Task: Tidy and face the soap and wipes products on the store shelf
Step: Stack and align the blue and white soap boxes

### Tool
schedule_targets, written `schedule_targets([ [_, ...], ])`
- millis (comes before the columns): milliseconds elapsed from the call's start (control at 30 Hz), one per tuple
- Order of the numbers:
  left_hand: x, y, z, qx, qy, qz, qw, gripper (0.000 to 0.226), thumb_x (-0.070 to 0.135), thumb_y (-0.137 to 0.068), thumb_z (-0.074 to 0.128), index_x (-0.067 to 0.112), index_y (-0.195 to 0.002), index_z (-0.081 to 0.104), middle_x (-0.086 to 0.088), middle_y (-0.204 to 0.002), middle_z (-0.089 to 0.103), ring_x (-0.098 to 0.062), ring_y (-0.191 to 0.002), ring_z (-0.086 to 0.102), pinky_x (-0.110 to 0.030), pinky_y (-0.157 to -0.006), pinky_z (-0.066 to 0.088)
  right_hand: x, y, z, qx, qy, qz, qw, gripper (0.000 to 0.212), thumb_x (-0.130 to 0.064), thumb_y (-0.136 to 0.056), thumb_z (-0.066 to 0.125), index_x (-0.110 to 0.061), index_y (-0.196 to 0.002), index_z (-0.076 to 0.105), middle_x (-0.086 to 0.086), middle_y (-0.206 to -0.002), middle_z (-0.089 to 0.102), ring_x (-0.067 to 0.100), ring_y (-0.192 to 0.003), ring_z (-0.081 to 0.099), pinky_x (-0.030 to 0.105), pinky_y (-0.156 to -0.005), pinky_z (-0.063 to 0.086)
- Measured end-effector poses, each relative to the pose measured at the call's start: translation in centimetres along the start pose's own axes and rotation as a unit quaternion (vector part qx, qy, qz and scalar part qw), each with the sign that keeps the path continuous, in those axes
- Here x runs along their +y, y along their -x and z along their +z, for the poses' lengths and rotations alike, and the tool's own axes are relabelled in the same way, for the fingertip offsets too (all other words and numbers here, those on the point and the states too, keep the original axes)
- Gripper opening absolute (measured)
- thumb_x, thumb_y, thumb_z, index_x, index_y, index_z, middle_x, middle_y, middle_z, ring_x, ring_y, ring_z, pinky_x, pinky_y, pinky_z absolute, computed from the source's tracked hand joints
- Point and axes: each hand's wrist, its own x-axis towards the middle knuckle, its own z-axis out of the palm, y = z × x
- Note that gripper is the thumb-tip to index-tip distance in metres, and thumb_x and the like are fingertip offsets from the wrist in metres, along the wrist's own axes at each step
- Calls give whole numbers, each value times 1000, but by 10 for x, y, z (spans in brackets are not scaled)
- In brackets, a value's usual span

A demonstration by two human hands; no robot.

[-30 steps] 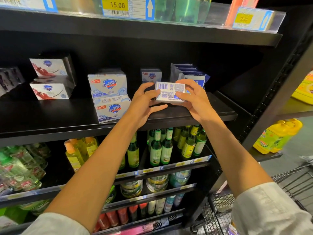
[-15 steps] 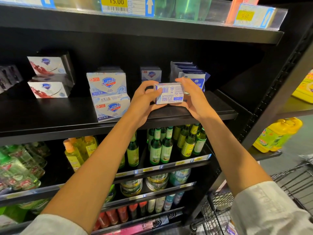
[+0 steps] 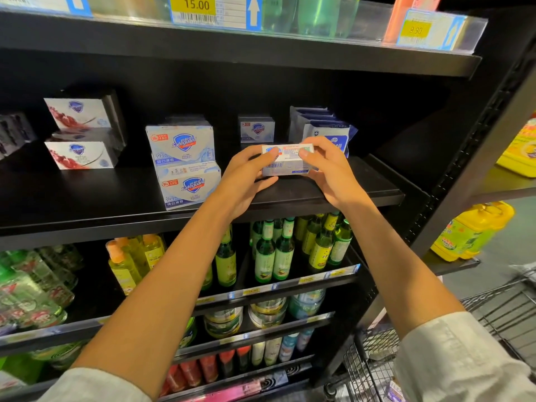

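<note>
A small white-and-blue soap box (image 3: 287,161) hangs just above the black shelf (image 3: 87,198), gripped by both hands. My left hand (image 3: 246,175) grips its left end and my right hand (image 3: 327,169) its right end. Its barcode side faces me and its top edge tilts back. Left of it stand two stacked Safeguard soap boxes (image 3: 185,163). Behind it sits a single soap box (image 3: 256,129), and a row of blue wipes packs (image 3: 324,129) is partly hidden by my right hand.
White soap boxes with red print (image 3: 78,132) are stacked at the shelf's left. Green bottles (image 3: 275,250) fill the shelf below. Price tags (image 3: 197,7) hang on the shelf above. A wire trolley (image 3: 435,343) stands at lower right, yellow detergent bottles (image 3: 470,230) beyond.
Both hands have rolled the soap box, so its barcode face has turned downward toward me and a top edge with red print now shows. The box stays at the same spot.
</note>
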Motion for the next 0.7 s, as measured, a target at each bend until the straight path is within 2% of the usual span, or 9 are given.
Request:
schedule_targets([
  [167,-1,1,-1,2,4,3,1000,30,15,-98,72,3,-126,67,-16,-126,71,-28,-120,69,-43,-101,59,2,-2,0,-5,8,3,1000,10,-16,-106,59,-16,-115,61,0,-121,67,15,-121,67,42,-98,60],
  [300,0,2,-1,11,-8,28,1000,28,9,-98,70,8,-125,69,-10,-120,74,-22,-119,70,-39,-98,60,3,-2,0,-14,-3,21,1000,32,-30,-103,62,-8,-126,59,13,-133,63,28,-129,63,54,-98,59],
  [400,0,2,-1,22,-10,38,999,29,9,-97,71,9,-126,68,-10,-122,73,-22,-120,68,-35,-95,61,-1,0,4,-4,-22,43,999,43,-37,-97,66,-10,-130,59,14,-134,62,29,-129,63,53,-96,60],
  [467,-1,2,-3,21,-17,43,999,30,10,-96,73,11,-127,69,-11,-125,71,-24,-123,66,-35,-97,60,-1,0,3,2,-27,41,999,46,-35,-98,67,-7,-134,58,13,-135,61,29,-129,63,52,-95,60],
  [533,-1,3,-3,17,-24,45,999,32,10,-96,73,13,-128,68,-11,-126,71,-24,-124,65,-37,-99,60,0,-1,3,6,-19,36,999,38,-27,-103,66,-5,-134,59,10,-131,64,26,-126,66,50,-95,61],
  [633,0,5,-3,13,-9,44,999,35,5,-97,71,11,-131,65,-11,-126,69,-24,-122,66,-40,-100,59,-1,0,1,12,-6,26,1000,29,-18,-102,66,-9,-130,63,2,-120,71,19,-120,69,41,-90,63],
  [700,2,6,-1,15,5,37,999,38,4,-97,69,11,-134,61,-12,-128,67,-24,-121,66,-42,-101,59,-1,1,-1,4,-3,15,1000,31,-16,-102,66,-9,-132,62,5,-122,72,21,-121,69,42,-93,62],
])
